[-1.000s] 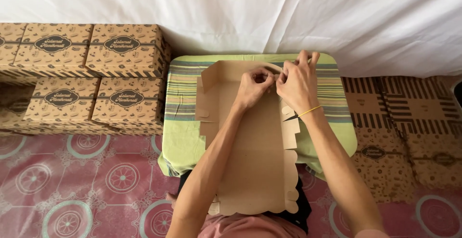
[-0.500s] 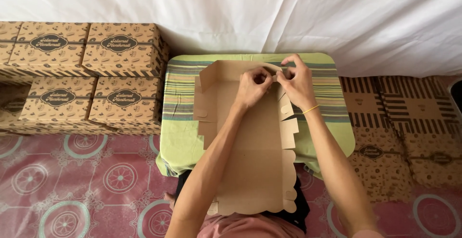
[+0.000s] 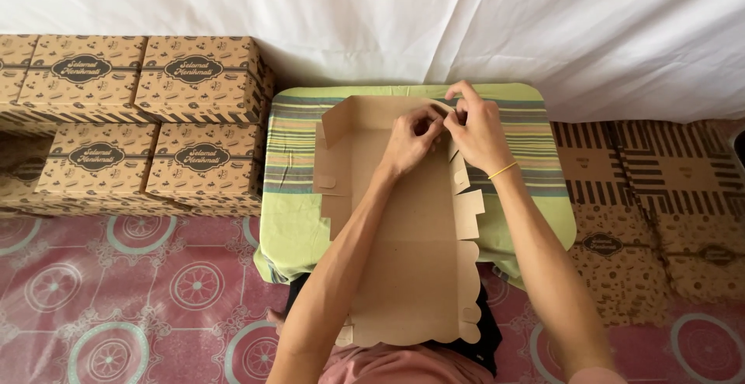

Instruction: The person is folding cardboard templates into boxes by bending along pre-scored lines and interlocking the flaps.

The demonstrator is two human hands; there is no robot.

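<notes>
Stacked printed cardboard boxes [image 3: 147,120] sit at nine o'clock. Flat printed box blanks [image 3: 652,205] lie at three o'clock. A white sheet [image 3: 388,19] hangs at twelve. Pink patterned floor mat [image 3: 116,298] spreads at seven.

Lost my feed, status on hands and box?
Both hands, left hand and right hand, pinching far right corner of cardboard box blank. Nothing in the way.

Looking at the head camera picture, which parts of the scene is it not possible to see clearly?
- The far right corner of the cardboard box blank: hidden in the head view by the left hand and right hand.
- The blank's near edge: partly hidden by the left forearm.
- The stacked boxes: cut off by the left edge.
- The flat printed cardboard: cut off by the right edge.
- The table under the striped cloth: covered.
</notes>
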